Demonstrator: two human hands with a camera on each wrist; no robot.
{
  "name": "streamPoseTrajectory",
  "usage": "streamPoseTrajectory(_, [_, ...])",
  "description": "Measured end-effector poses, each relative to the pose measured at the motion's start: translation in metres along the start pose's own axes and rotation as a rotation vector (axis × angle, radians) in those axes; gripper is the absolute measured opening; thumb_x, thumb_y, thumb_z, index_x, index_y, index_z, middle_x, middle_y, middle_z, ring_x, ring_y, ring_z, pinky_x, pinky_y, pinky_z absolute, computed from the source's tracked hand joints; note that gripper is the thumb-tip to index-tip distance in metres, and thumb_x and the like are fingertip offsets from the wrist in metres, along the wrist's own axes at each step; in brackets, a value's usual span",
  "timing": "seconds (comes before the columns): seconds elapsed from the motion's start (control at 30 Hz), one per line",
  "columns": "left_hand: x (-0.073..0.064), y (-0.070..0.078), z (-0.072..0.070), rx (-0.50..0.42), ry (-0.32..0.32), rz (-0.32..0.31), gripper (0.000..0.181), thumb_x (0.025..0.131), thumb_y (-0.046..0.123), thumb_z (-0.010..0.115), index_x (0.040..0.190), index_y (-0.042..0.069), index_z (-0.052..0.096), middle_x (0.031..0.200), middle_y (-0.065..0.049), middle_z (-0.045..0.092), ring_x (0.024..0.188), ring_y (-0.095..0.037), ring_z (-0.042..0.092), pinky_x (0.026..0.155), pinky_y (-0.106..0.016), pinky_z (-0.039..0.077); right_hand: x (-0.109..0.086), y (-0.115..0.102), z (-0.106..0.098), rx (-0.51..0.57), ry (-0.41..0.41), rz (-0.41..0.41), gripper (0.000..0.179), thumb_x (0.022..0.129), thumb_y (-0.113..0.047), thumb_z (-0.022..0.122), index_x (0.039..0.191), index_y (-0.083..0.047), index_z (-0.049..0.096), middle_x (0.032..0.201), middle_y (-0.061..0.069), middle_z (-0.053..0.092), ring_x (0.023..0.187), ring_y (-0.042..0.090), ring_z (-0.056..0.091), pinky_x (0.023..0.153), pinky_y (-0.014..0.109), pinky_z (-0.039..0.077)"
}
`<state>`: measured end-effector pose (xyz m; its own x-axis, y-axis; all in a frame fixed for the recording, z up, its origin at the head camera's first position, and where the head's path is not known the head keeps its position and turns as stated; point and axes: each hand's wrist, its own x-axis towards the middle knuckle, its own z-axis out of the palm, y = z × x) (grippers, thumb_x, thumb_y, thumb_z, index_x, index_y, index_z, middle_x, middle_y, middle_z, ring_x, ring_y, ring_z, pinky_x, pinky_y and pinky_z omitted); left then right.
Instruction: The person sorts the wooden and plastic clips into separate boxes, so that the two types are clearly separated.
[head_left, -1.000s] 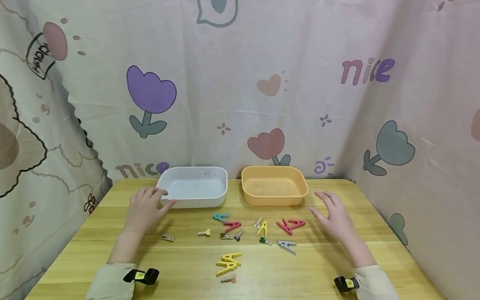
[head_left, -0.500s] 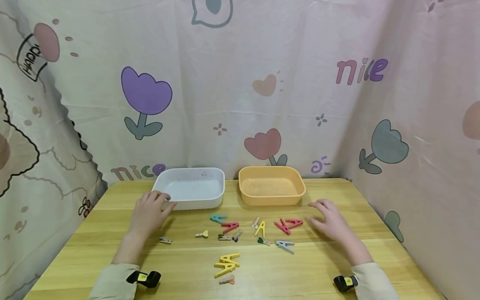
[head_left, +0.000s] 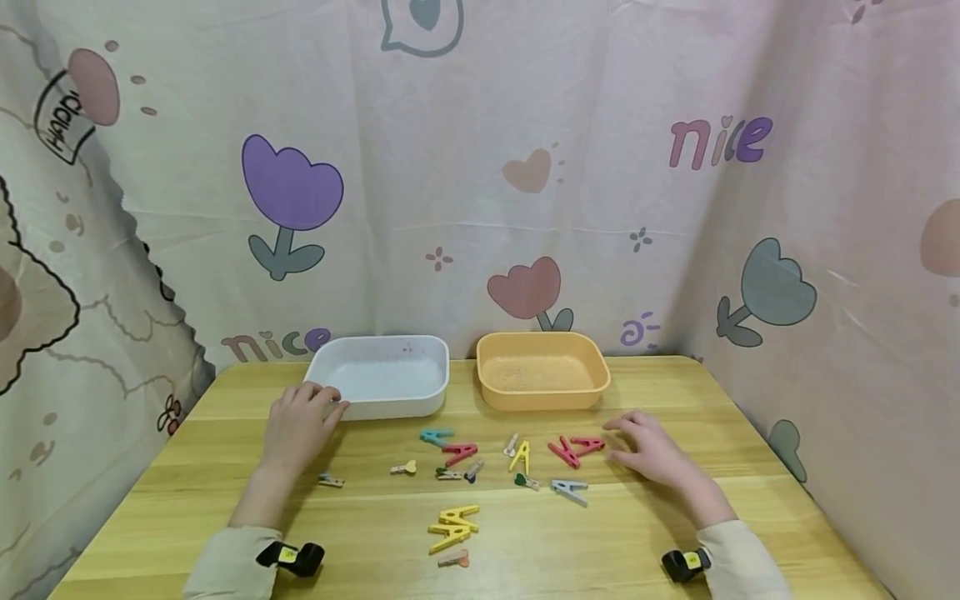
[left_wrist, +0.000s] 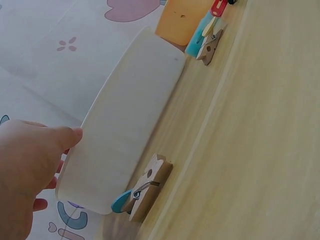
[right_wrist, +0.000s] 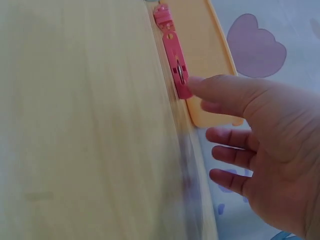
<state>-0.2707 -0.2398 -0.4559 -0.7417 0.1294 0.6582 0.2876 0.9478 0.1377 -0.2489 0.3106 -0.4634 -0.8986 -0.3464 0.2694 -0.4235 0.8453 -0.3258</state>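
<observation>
Left hand, right hand, well apart, both relaxed

Left hand beside a white tray, wooden clothespin nearby

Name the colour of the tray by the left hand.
The tray is white; the head view shows it best.

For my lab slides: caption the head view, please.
Left hand at a white tray, right hand near two red clothespins, orange tray farther back.
</observation>
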Motion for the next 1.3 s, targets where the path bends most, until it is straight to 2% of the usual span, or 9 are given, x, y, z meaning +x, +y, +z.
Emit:
streamPoseTrajectory(0.1, [0.000,0.000,0.000,-0.001,0.013,-0.001,0.019,0.086,0.027,0.073,0.094,0.011,0.069,0.092,-0.016,0.066,0.088,-0.039,0.058,0.073,-0.056,0.046,0.001,-0.002,0.000,-0.009,-0.049,0.004,0.037,0.082,-0.027,0.076,0.115,-0.011,0.068,0.109,0.009,0.059,0.102,0.028,0.053,0.087,0.049,0.046])
streamPoseTrajectory(0.2, [0.000,0.001,0.001,-0.003,0.014,-0.005,0.019,0.086,0.027,0.073,0.094,0.011,0.069,0.092,-0.016,0.066,0.088,-0.039,0.058,0.073,-0.056,0.046,0.001,-0.005,0.000,-0.001,-0.073,0.011,0.031,0.083,-0.028,0.076,0.108,-0.013,0.070,0.110,0.009,0.060,0.105,0.030,0.052,0.090,0.052,0.045])
streamPoseTrajectory(0.37, [-0.001,0.002,0.000,-0.004,-0.003,-0.015,0.019,0.086,0.028,0.072,0.095,0.011,0.069,0.093,-0.016,0.065,0.090,-0.039,0.057,0.074,-0.056,0.045,0.002,-0.008,0.002,0.004,-0.066,0.012,0.019,0.082,-0.025,0.077,0.097,-0.016,0.070,0.107,0.007,0.061,0.105,0.031,0.053,0.091,0.053,0.043])
streamPoseTrajectory(0.63, [0.000,0.003,-0.002,-0.004,-0.014,-0.022,0.019,0.087,0.028,0.072,0.096,0.011,0.069,0.094,-0.015,0.065,0.090,-0.039,0.057,0.074,-0.056,0.044,0.006,-0.011,0.007,-0.013,-0.060,0.000,0.009,0.084,-0.018,0.075,0.087,-0.019,0.066,0.096,0.000,0.059,0.095,0.022,0.051,0.084,0.043,0.042])
streamPoseTrajectory(1.07, [-0.001,0.004,-0.001,0.000,0.009,-0.005,0.017,0.085,0.025,0.074,0.095,0.011,0.069,0.092,-0.013,0.065,0.087,-0.038,0.057,0.071,-0.054,0.046,0.005,-0.014,0.002,-0.066,-0.023,-0.018,0.011,0.082,-0.013,0.075,0.084,-0.020,0.066,0.092,-0.002,0.058,0.091,0.019,0.052,0.082,0.041,0.044])
streamPoseTrajectory(1.3, [-0.002,0.003,-0.001,0.004,-0.002,-0.021,0.018,0.086,0.026,0.073,0.095,0.012,0.069,0.092,-0.013,0.065,0.088,-0.037,0.057,0.072,-0.054,0.045,0.007,-0.022,-0.005,-0.085,-0.008,-0.009,0.011,0.082,-0.013,0.075,0.085,-0.020,0.068,0.093,-0.001,0.060,0.092,0.020,0.053,0.083,0.042,0.046])
